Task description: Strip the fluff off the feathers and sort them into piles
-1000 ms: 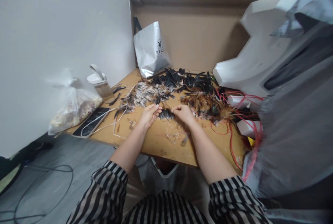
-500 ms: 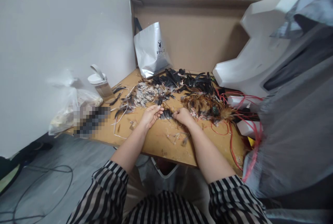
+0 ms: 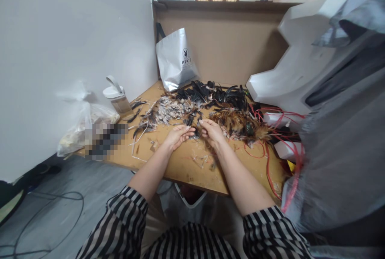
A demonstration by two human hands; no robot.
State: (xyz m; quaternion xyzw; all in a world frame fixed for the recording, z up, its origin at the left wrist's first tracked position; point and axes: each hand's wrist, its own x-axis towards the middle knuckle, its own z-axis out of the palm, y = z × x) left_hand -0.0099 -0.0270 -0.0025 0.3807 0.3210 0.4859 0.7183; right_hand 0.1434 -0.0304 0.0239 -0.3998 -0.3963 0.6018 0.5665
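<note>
My left hand [image 3: 179, 135] is in a pinch, with a small dark feather [image 3: 189, 120] standing up from its fingertips. Close on its right, my right hand [image 3: 211, 131] pinches another dark feather [image 3: 199, 116] between thumb and forefinger. Some dark feathers show in the gap beneath the hands, partly covered by the fingers. Beyond my left hand spreads a pile of grey-white fluffy feathers [image 3: 171, 108]. Brown feathers [image 3: 236, 122] lie beside my right hand, and long black feathers [image 3: 207, 92] are heaped behind.
On the wooden table [image 3: 177, 166] lie feather scraps and red strings [image 3: 267, 166]. At the left are a tied plastic bag [image 3: 75, 130] and a lidded cup [image 3: 118, 100]. A silver bag [image 3: 174, 60] leans at the back. White foam [image 3: 276, 86] and grey cloth stand at the right.
My right hand has lifted slightly from the dark feathers and now has a feather upright in its pinch. My left hand has moved a little to the right.
</note>
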